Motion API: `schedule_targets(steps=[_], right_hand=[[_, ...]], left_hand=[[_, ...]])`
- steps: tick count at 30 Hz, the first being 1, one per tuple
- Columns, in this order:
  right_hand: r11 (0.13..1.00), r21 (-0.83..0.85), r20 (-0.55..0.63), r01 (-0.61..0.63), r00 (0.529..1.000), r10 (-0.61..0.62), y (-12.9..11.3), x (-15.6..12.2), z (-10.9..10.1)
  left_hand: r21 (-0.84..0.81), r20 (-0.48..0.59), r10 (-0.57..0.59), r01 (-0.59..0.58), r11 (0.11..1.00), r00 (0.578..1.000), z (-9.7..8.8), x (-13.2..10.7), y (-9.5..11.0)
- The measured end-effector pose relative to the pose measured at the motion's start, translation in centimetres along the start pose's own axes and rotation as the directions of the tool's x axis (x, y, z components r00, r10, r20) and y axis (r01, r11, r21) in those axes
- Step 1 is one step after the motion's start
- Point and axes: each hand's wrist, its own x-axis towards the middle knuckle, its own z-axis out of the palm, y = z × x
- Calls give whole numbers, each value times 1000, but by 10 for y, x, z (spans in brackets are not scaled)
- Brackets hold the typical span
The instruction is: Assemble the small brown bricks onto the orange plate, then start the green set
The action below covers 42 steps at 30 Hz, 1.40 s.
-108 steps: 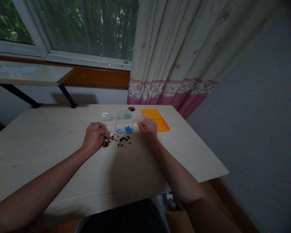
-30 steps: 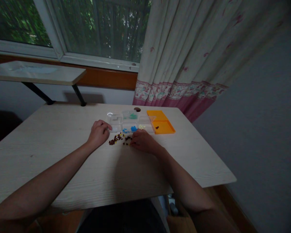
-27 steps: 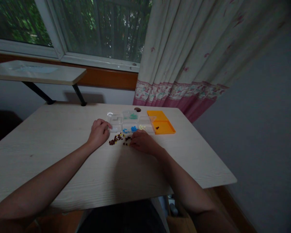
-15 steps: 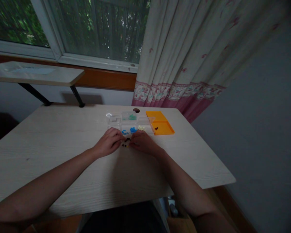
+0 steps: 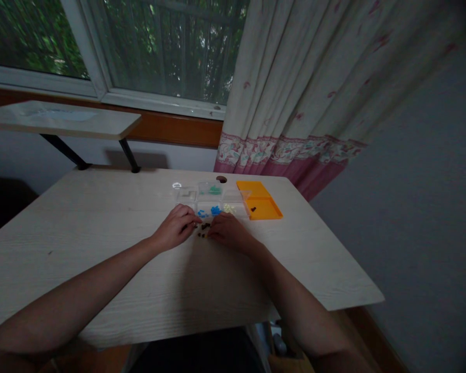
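Several small dark pieces (image 5: 205,226) lie on the table between my two hands. My left hand (image 5: 174,228) is closed, thumb and forefinger close together, just left of these pieces. A tiny dark bit shows at its fingertips, too small to name. On the other side, my right hand (image 5: 230,231) rests with its fingers curled together at the right edge of the pieces. A small yellowish bit shows by its fingertips; whatever its fingers hold is hidden. Behind the hands stands a clear plastic compartment box (image 5: 236,195) with blue pieces (image 5: 215,210), pale yellow pieces (image 5: 229,208) and green pieces (image 5: 215,190).
Right of the clear box lies an open orange case (image 5: 270,209) with a dark piece (image 5: 253,209) in it. A round hole (image 5: 221,179) pierces the table (image 5: 101,259) near its back edge. A raised shelf (image 5: 112,124) stands back left. A curtain (image 5: 287,103) hangs behind.
The whole view has shifted slightly. My left hand's fingertips have drawn a little left, away from the dark pieces. My right hand has stayed nearly in place beside them.
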Motion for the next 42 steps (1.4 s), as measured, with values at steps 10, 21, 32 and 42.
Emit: schedule_targets(steps=[10,21,32,42], right_hand=[[994,-3,-125,-112,986,110,1,0,-9],[995,1,-254,-105,962,102,-10,2,-9],[997,0,-260,-72,963,70,-16,3,-7],[998,21,-267,-64,961,67,-15,5,-2]], left_hand=[[-2,8,-18,18,1000,1000,-1,1,1],[-19,34,-1,1,1000,999,-3,1,3],[-52,63,22,-19,998,998,-3,0,3],[-58,63,41,-37,998,997,-3,0,4]])
